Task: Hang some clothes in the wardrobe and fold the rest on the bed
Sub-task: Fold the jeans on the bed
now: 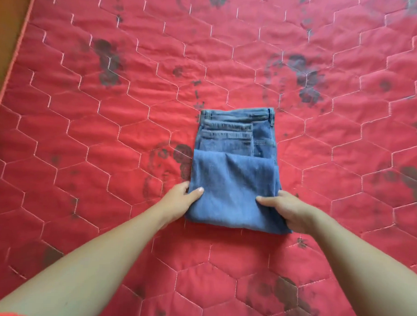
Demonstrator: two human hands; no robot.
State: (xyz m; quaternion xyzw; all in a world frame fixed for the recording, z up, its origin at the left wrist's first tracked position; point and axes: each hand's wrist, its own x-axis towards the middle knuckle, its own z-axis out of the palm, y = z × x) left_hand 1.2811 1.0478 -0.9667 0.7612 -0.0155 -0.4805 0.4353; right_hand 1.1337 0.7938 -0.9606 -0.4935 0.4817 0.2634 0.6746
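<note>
Bare forearms [93, 255]; orange-red cloth [1, 314] (a sliver) at the left one.

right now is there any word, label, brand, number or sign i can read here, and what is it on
No readable text anywhere in this view.
jeans: the waistband and pocket seams show stitching only; no label or patch with letters is visible.
red quilted mattress: dark blotchy prints, a pattern, not letters or numbers.
</note>
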